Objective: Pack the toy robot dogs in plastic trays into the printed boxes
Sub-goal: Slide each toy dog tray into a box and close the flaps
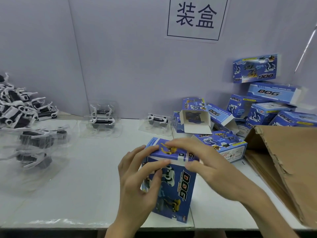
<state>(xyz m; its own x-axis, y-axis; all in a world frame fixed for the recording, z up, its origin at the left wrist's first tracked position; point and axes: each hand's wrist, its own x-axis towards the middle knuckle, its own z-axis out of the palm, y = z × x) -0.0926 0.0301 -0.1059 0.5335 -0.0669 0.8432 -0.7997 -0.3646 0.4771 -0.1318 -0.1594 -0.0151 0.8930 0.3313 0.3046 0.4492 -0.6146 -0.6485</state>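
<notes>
A blue printed DOG box (178, 189) stands upright near the table's front edge. My left hand (137, 182) grips its left side, thumb and fingers curled on the front face and top edge. My right hand (200, 162) lies over the top flap, fingers pressing it down. Toy robot dogs in clear plastic trays sit behind: one tray (103, 122) at centre left with another leaning behind it, one tray (157, 122) at centre, and several trays (39, 145) at the left.
Loose white-and-black toy dogs (15, 107) are heaped at far left. An open empty box (195, 120) and a pile of printed boxes (267, 107) sit at the right. A brown cardboard carton (288, 160) lies at the right edge. A grey partition wall (120, 57) stands behind.
</notes>
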